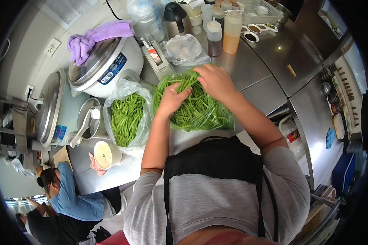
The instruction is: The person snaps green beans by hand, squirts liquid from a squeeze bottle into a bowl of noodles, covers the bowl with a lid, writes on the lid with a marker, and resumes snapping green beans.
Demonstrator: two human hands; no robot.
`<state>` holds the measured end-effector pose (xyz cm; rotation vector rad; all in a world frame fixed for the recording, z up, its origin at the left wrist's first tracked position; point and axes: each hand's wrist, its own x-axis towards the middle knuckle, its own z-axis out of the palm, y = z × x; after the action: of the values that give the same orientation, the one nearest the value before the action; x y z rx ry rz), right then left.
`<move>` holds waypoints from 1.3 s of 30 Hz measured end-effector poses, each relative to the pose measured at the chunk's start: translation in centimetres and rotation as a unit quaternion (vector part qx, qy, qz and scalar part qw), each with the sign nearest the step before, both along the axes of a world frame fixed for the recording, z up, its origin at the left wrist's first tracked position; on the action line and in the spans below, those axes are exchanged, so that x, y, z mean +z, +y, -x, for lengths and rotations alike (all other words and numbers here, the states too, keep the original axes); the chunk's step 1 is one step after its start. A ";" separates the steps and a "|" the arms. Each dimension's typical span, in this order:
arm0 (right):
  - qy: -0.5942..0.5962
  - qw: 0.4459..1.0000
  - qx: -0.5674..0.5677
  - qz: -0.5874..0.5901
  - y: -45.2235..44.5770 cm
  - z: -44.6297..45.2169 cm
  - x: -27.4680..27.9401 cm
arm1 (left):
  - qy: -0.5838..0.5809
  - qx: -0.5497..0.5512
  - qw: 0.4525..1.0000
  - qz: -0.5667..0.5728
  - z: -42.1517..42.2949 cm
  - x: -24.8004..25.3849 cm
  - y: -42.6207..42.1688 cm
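Note:
Both of my hands are over a clear plastic bag full of long green vegetable stems [196, 108] on the steel counter. My left hand [175, 98] is closed round a small bunch of the stems at the bag's left part. Beside it, my right hand [214, 79] bends over the bag's upper edge, its fingers curled onto the stems' ends; its fingertips are partly hidden. To the left of this bag stands an open white plastic bag [143, 87] holding shorter cut green pieces [128, 116].
Two large rice cookers [106, 67] [51, 108] and a metal pot [97, 122] stand left. A lidded tub [106, 155] is near the front edge. Sauce bottles [232, 32], a tape dispenser [157, 61] and a wrapped bundle [184, 49] lie behind. Two people [75, 196] are at lower left.

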<state>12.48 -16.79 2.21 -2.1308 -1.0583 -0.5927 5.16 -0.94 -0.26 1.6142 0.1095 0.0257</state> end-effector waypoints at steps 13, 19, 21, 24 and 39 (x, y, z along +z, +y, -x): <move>0.559 0.779 0.257 -0.120 0.0 -0.3 -1.1 | -0.063 -0.020 0.998 -0.020 0.6 -0.1 -0.4; 0.648 0.630 0.361 -0.229 -0.8 -0.1 -1.0 | -0.045 0.085 0.991 0.091 0.1 -0.7 0.1; 0.602 0.718 0.307 -0.164 -0.6 0.0 -0.7 | -0.032 0.098 0.972 0.210 0.2 -0.4 0.2; 0.374 0.915 0.149 0.025 0.0 0.5 -1.8 | -0.054 0.092 0.951 0.290 0.3 -0.2 0.0; 0.445 0.871 0.168 -0.126 0.0 -1.3 -2.6 | -0.011 0.126 0.903 0.410 1.0 -1.2 1.5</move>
<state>13.77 -16.75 -0.42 -1.6175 -0.7178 0.3945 4.14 0.60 -1.51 0.7470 0.2718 0.1747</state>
